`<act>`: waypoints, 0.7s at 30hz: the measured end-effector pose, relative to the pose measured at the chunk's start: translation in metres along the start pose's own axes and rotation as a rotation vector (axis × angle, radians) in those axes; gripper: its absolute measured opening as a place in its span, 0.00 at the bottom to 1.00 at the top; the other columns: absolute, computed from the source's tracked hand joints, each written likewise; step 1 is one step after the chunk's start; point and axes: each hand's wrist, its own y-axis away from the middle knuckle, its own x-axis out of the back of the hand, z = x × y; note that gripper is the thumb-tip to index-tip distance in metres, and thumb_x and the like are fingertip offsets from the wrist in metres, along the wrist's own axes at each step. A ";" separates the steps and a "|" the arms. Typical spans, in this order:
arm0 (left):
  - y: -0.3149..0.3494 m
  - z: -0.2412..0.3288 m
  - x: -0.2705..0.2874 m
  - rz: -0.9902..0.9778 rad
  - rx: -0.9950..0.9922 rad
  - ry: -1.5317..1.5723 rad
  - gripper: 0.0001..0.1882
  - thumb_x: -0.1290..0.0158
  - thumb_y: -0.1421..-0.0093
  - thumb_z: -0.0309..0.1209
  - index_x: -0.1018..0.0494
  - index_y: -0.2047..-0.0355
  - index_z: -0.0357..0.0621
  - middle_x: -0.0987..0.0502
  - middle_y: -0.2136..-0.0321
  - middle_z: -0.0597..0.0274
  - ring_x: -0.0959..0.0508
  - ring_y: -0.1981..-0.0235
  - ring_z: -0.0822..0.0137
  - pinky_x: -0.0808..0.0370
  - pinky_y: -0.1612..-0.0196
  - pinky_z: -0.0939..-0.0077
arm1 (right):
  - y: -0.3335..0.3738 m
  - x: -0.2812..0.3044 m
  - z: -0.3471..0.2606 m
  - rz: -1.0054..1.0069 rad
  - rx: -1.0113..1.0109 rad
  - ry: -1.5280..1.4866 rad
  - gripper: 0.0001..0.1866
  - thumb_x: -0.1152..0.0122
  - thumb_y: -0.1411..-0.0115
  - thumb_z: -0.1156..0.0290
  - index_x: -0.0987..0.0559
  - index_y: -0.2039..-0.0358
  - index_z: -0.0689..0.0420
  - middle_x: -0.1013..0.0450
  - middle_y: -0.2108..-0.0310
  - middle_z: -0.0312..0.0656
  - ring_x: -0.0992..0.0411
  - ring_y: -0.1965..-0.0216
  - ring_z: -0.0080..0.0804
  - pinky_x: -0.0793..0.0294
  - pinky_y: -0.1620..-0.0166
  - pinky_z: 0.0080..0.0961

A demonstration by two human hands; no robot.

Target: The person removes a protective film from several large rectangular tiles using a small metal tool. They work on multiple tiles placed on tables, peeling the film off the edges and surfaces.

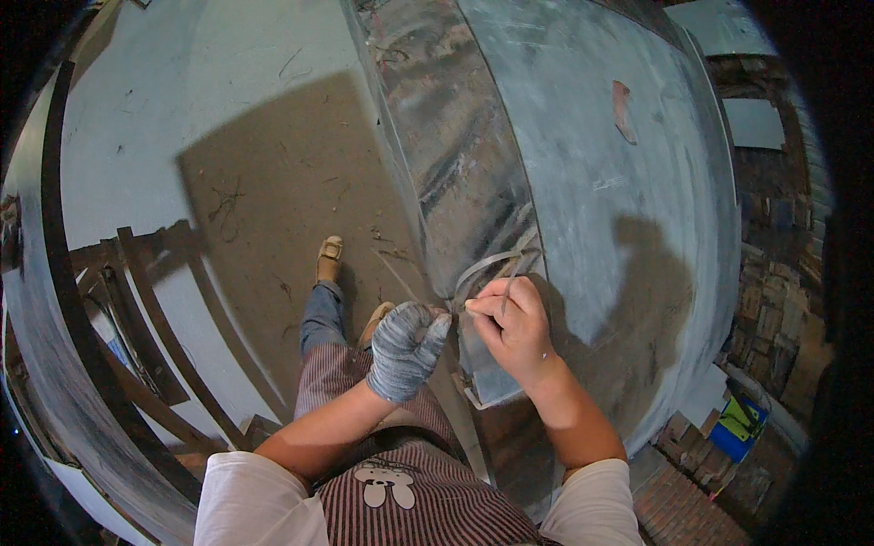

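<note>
My two hands are close together in front of my apron, beside the edge of a grey-blue work surface (583,155). The right hand (514,328), bare, pinches a thin, pale flat strip (487,264) between thumb and fingers. From there the strip arches up in a loop, and part of it crosses the back of the fingers. My left hand (405,350) wears a grey knitted glove. Its fingers are closed with the tips at the strip's other side, a small gap from the right fingertips; the exact grip is partly hidden.
Dark, creased sheeting (460,136) covers the surface's near side. A pinkish scrap (623,114) lies on top. On the left stands a wooden frame (150,309); thread-like scraps (228,205) litter the floor. Stacked wooden blocks (769,300) and a blue-green container (736,426) are at right.
</note>
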 end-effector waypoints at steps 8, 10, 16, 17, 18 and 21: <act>0.020 0.002 -0.006 -0.021 0.030 0.004 0.04 0.39 0.42 0.28 0.22 0.69 0.41 0.23 0.74 0.55 0.22 0.72 0.54 0.26 0.66 0.65 | 0.017 0.006 -0.004 0.010 0.010 -0.008 0.13 0.32 0.55 0.83 0.21 0.68 0.57 0.29 0.69 0.41 0.30 0.67 0.41 0.30 0.62 0.34; 0.026 0.005 -0.007 -0.040 0.032 0.005 0.04 0.40 0.42 0.28 0.22 0.69 0.42 0.24 0.75 0.55 0.23 0.73 0.53 0.26 0.67 0.65 | 0.024 0.008 -0.004 -0.011 0.013 0.006 0.13 0.32 0.55 0.83 0.21 0.68 0.57 0.29 0.68 0.41 0.30 0.67 0.41 0.30 0.62 0.34; 0.045 0.007 -0.010 -0.051 -0.065 -0.115 0.04 0.39 0.42 0.28 0.23 0.69 0.42 0.25 0.76 0.55 0.23 0.74 0.54 0.26 0.68 0.65 | 0.040 0.015 -0.007 -0.075 0.011 -0.019 0.12 0.32 0.55 0.82 0.21 0.68 0.58 0.29 0.68 0.42 0.30 0.66 0.42 0.30 0.62 0.34; 0.045 0.007 -0.010 -0.032 -0.084 -0.118 0.04 0.39 0.42 0.28 0.23 0.69 0.42 0.25 0.76 0.55 0.23 0.74 0.54 0.26 0.68 0.65 | 0.040 0.016 -0.009 -0.083 0.005 -0.023 0.11 0.32 0.54 0.82 0.21 0.68 0.58 0.29 0.68 0.42 0.30 0.65 0.42 0.29 0.62 0.34; 0.043 0.007 -0.009 -0.020 -0.039 -0.097 0.04 0.39 0.42 0.28 0.23 0.69 0.42 0.25 0.76 0.55 0.24 0.74 0.54 0.26 0.68 0.65 | 0.037 0.015 -0.010 -0.073 0.013 -0.022 0.11 0.32 0.54 0.82 0.21 0.68 0.59 0.29 0.68 0.43 0.30 0.65 0.43 0.29 0.62 0.34; 0.037 -0.001 -0.006 0.026 0.074 -0.026 0.06 0.39 0.43 0.24 0.26 0.72 0.42 0.23 0.74 0.59 0.23 0.73 0.64 0.26 0.66 0.73 | 0.021 0.009 -0.012 -0.049 0.034 -0.016 0.10 0.32 0.54 0.81 0.21 0.69 0.59 0.29 0.68 0.43 0.30 0.65 0.43 0.29 0.62 0.35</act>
